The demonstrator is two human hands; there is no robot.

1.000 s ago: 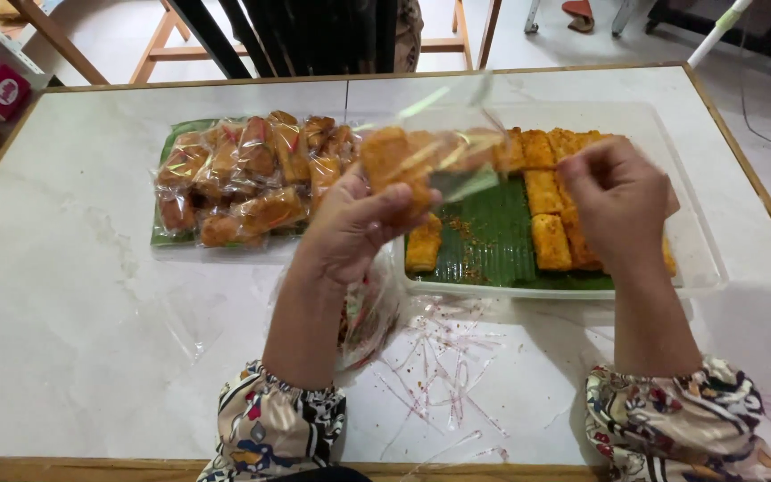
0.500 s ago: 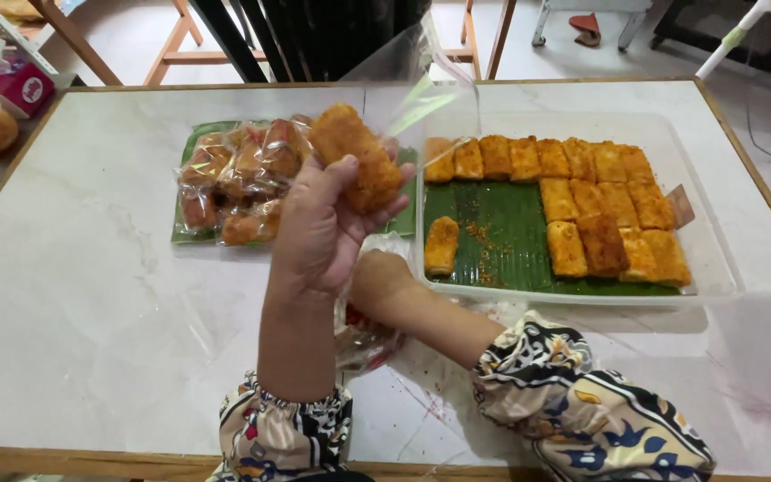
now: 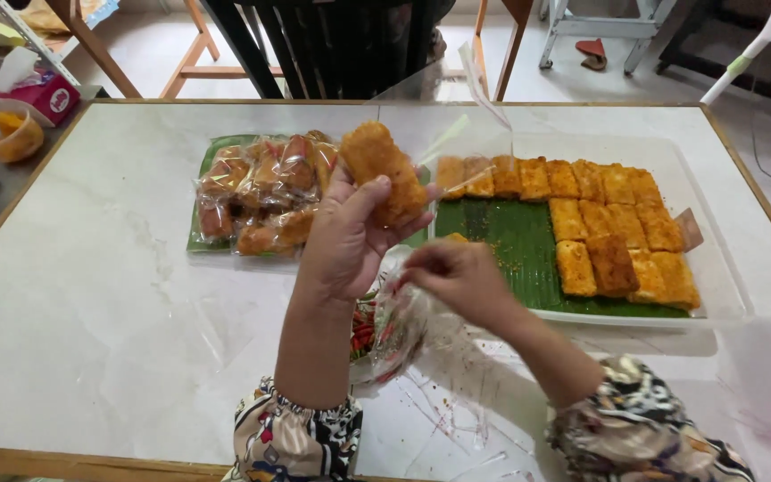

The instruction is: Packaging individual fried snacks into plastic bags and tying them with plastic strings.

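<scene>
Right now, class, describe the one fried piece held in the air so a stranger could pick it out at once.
Start at the white marble table, then the clear tray lined with green leaf. Just left of it, the left hand lifts one golden breaded piece inside a clear bag. Unlike the pieces lying in rows, it alone is raised.

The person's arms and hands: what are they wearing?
Both hands, left and right, are bare: no gloves, and no rings or watch that the view shows. Each forearm is bare down to a sleeve bunched near the elbow, in a busy print of cream, black, ochre and touches of red; the right sleeve matches.
</scene>
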